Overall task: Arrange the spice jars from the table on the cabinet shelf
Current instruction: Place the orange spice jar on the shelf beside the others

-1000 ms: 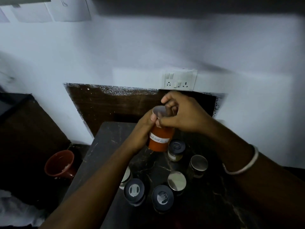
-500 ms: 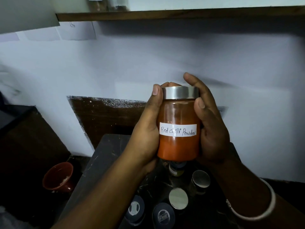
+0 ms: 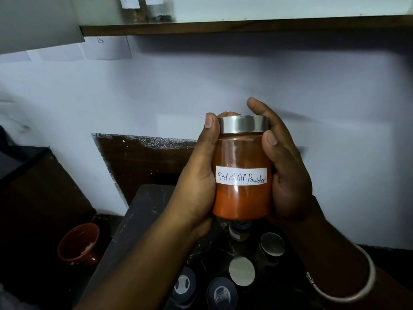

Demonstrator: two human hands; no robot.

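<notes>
- Both forearms rise from the bottom edge and meet at frame centre, palms facing each other.
- The left hand (image 3: 199,175) wraps the 9 o'clock side of an upright glass jar of orange-red powder (image 3: 242,173), thumb up beside its brushed steel lid (image 3: 243,124).
- The right hand (image 3: 288,173) cups the 3 o'clock side, thumb on the shoulder just below the lid, fingers curled behind; both hands are closed around the jar, sharing its weight.
- A white handwritten label (image 3: 241,179) faces the camera and reads "Red Chilli Powder".
- The jar is held in the air above the dark marbled table (image 3: 143,209), well below the brown wooden shelf (image 3: 245,26) at 12 o'clock.
- A pale bangle (image 3: 357,285) circles the right wrist.
- On the table at 6 o'clock stand other jars: 2 with steel lids (image 3: 272,243) (image 3: 242,274), 2 with dark lids (image 3: 184,284) (image 3: 221,294), and 1 more (image 3: 239,231) mostly hidden beneath the held jar.
- 2 jars (image 3: 147,8) on the shelf at 11 o'clock are cut off by the top edge, their labels unreadable.
- A reddish-brown pot (image 3: 78,245) sits in shadow at 8 o'clock, beside the table.
</notes>
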